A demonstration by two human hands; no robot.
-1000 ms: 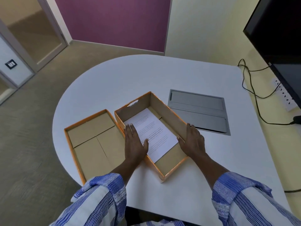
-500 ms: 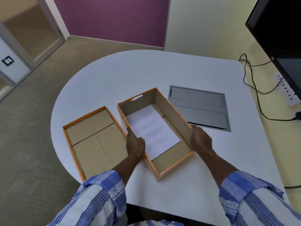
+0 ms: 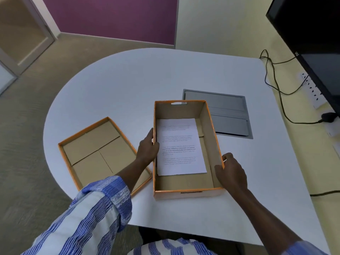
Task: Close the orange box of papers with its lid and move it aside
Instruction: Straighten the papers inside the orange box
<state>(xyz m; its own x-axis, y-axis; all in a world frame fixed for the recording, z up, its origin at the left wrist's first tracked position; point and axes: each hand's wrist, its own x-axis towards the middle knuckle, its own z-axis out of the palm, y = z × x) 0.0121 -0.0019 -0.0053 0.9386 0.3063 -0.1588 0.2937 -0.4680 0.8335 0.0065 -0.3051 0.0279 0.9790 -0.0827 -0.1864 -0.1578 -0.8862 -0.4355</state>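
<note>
The orange box (image 3: 209, 129) stands open on the white table, squared up in front of me, with a printed sheet of paper (image 3: 180, 146) lying flat inside. My left hand (image 3: 147, 150) grips the box's left wall, thumb over the rim. My right hand (image 3: 230, 170) grips the right wall near the front corner. The orange lid (image 3: 97, 151) lies upside down on the table to the left of the box, its brown inside facing up, partly under my left forearm.
A grey metal cable hatch (image 3: 224, 111) is set into the table (image 3: 128, 89) just behind and right of the box. A black monitor (image 3: 312, 34), a power strip (image 3: 311, 89) and black cables (image 3: 276, 85) line the right wall. The table's curved edge runs along the left.
Both hands went from resting flat on the box to gripping its side walls. The box has turned from a diagonal lie to straight in front of me.
</note>
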